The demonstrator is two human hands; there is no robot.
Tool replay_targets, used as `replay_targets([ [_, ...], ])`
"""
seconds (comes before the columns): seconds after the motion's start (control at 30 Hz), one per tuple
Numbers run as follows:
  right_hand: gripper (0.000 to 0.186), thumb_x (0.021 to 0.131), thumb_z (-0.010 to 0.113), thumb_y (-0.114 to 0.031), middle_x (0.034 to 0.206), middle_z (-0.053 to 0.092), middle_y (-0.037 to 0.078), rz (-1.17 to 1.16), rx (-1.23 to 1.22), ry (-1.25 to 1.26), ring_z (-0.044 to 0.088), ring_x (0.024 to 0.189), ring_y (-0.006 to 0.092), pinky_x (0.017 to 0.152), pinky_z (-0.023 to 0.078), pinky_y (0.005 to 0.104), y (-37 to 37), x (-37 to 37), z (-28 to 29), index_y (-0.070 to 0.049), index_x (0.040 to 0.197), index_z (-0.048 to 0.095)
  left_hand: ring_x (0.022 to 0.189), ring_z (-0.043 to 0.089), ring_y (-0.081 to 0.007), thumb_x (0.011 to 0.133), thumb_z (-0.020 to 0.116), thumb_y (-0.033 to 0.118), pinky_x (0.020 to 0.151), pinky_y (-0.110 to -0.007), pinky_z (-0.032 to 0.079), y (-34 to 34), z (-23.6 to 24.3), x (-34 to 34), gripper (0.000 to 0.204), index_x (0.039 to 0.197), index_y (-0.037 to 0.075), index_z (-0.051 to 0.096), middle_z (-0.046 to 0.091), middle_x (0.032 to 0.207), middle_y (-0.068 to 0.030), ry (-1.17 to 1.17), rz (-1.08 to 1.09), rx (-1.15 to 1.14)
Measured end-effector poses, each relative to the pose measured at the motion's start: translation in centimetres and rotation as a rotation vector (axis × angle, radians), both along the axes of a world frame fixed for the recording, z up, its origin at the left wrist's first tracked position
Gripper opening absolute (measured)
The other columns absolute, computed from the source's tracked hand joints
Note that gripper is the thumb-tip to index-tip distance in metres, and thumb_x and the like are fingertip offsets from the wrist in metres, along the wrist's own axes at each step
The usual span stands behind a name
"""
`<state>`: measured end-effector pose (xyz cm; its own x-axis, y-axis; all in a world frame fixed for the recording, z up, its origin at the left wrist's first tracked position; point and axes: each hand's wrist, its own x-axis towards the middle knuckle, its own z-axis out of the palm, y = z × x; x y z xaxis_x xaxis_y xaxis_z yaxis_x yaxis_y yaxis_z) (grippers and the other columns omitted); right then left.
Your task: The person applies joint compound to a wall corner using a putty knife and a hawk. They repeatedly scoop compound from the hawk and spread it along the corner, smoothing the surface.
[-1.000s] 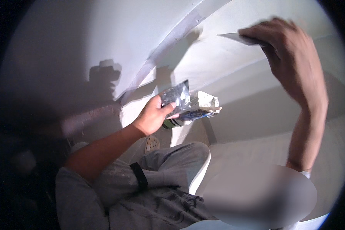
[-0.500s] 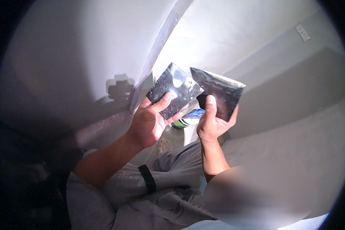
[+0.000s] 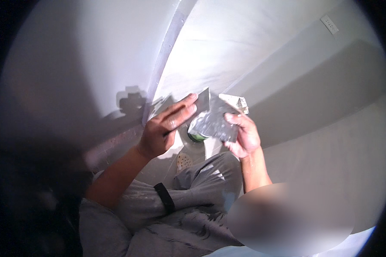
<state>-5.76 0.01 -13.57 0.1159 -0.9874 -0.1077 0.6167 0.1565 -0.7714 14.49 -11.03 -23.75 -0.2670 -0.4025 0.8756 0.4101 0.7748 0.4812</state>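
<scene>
Grey, white-smeared plate [image 3: 218, 123] sat before the lap, clamped in the grip of the right hand [image 3: 247, 138]; the left hand [image 3: 158, 133] clasped a second plate [image 3: 204, 102] just beside, contact unclear. Below showed a green container [image 3: 196, 136].

The left hand [image 3: 158, 130] holds a flat, dark-grey plate [image 3: 204, 101] close to a flat, white-smeared grey plate [image 3: 216, 121] in the right hand [image 3: 248, 135]; a round, green-banded container [image 3: 196, 137] is partly hidden behind.

Glare whitens the wall [image 3: 214, 47] at upper centre, a shadow [image 3: 132, 102] marks centre left, the lower left lies dim, blur softens the scrapers [image 3: 216, 122], and an oval haze veils the lower right.
</scene>
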Motion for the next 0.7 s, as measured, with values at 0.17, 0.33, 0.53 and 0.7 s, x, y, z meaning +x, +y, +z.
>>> replay_targets([
  [0.17, 0.056, 0.092, 0.061, 0.001, 0.116, 0.065, 0.021, -0.018, -0.072, 0.030, 0.076, 0.081, 0.0286, 0.061, 0.068, 0.0371, 0.5, 0.5, 2.2, 0.007, 0.143, 0.040, 0.138, 0.053, -0.0347, 0.081, 0.051, -0.022, 0.118, -0.045, 0.045, -2.3, -0.7, -0.4, 0.067, 0.139, 0.011, 0.063, 0.055, 0.148, -0.0157, -0.152, 0.231, -0.158],
  [0.33, 0.048, 0.087, 0.076, -0.005, 0.116, 0.070, 0.013, -0.252, -0.201, 0.696, 0.069, 0.104, 0.0192, 0.090, 0.057, 0.0330, -0.4, -0.2, 7.4, 0.003, 0.131, 0.058, 0.141, 0.049, -0.0328, 0.083, 0.045, -0.021, 0.119, -0.041, 0.043, -2.5, -4.5, -0.3, 0.079, 0.150, 0.020, 0.051, 0.052, 0.151, -0.0147, -0.524, 0.117, 0.031],
  [0.53, 0.020, 0.096, 0.070, -0.009, 0.102, 0.076, 0.008, -0.289, -1.040, 1.888, 0.070, 0.089, 0.0152, 0.081, 0.056, 0.0304, -6.1, 1.8, 19.2, 0.002, 0.113, 0.071, 0.143, 0.046, -0.0292, 0.087, 0.041, -0.018, 0.122, -0.039, 0.039, -1.4, -3.8, -1.5, 0.078, 0.152, 0.024, 0.047, 0.048, 0.155, -0.0069, -0.597, -0.041, 0.124],
  [0.7, 0.020, 0.096, 0.061, -0.002, 0.093, 0.075, 0.015, 0.044, -1.570, 2.540, 0.072, 0.079, 0.0271, 0.074, 0.060, 0.0387, -13.0, 11.1, 22.9, -0.003, 0.110, 0.075, 0.138, 0.051, -0.0308, 0.094, 0.048, -0.008, 0.113, -0.044, 0.049, -1.7, -4.7, -0.1, 0.077, 0.156, 0.037, 0.039, 0.049, 0.153, -0.0115, -0.738, 0.022, 0.114],
])
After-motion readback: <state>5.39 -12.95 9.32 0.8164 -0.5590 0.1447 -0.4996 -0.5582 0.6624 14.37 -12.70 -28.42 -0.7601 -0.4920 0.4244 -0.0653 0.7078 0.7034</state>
